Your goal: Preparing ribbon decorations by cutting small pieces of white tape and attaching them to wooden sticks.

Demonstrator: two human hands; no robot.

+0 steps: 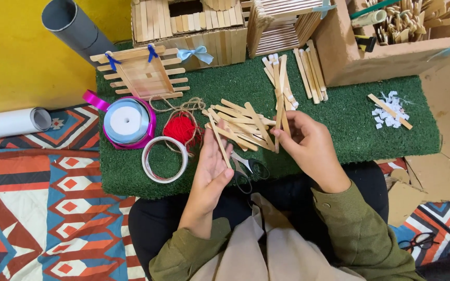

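Pale wooden craft sticks fill the frame as a seated person works over a green turf mat (pixel 339 119). The right hand (pixel 308 148) pinches a small bundle of sticks (pixel 281 99) between thumb and fingertips, fingers closed on its lower end, the bundle upright and fanning slightly above the mat. The left hand (pixel 212 166) lies palm up and mostly open, a single stick (pixel 220 139) resting along its fingers, loosely held if at all. The bundle looks lightly gripped and could splay or slip, dropping sticks into the loose pile (pixel 240 125) just beside it; the single stick could roll off the flat palm. Small scissors (pixel 248 171) lie at the mat's near edge between the two wrists, close enough to be knocked into the lap. Left of the hands sit a ball of red yarn (pixel 182 129) tangled with twine, a roll of tape (pixel 165 158) and a ribbon spool (pixel 128 122), crowding that side. A stick-built frame (pixel 141 75), cardboard boxes (pixel 391 52) of sticks and a scatter of white paper scraps (pixel 389 115) stand farther back.
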